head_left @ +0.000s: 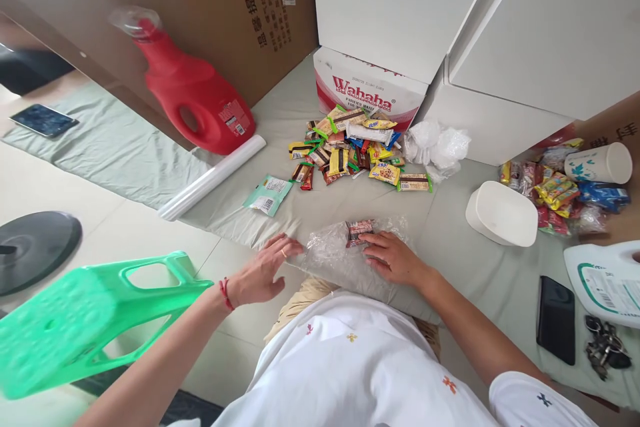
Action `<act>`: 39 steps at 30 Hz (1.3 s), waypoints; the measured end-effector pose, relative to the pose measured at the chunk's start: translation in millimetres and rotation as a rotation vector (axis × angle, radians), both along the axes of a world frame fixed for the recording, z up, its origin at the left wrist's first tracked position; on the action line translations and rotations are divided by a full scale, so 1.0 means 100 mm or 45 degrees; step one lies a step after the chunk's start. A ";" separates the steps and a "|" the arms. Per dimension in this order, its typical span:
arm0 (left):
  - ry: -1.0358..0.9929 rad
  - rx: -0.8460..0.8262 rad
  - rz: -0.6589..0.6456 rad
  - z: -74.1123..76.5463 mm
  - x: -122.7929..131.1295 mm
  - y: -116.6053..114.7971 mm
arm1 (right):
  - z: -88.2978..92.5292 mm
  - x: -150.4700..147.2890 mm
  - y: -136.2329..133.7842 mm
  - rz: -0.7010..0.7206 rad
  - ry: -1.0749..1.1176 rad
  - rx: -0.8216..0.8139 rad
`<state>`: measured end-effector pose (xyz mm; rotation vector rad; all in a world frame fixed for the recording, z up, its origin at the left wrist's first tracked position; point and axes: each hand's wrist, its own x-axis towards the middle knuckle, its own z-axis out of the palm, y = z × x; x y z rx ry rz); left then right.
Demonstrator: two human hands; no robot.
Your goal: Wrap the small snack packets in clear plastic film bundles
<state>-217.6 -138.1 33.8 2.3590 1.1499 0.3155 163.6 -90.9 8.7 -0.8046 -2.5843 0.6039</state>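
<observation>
A sheet of clear plastic wrap [334,255] lies crumpled on the grey cloth [450,240] right in front of me. My left hand [263,270] rests at its left edge, fingers spread flat. My right hand [393,257] presses on the wrap's right part, its fingertips on a small dark red snack packet [358,229] lying on the wrap. Behind them sits a pile of several wrapped snacks [350,150], and a green-white packet [269,193] lies apart to its left.
A roll of plastic wrap [213,177], a red detergent jug [195,97], cardboard and a Wahaha box [367,90] stand behind. A white bowl [503,213], more snacks, a paper cup [600,163], black phone [556,319] and keys [605,345] lie right. A green stool [85,317] is left.
</observation>
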 end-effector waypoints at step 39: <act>0.240 -0.008 1.126 -0.26 1.19 0.50 | 0.10 0.27 0.45 -1.139 -0.066 -0.109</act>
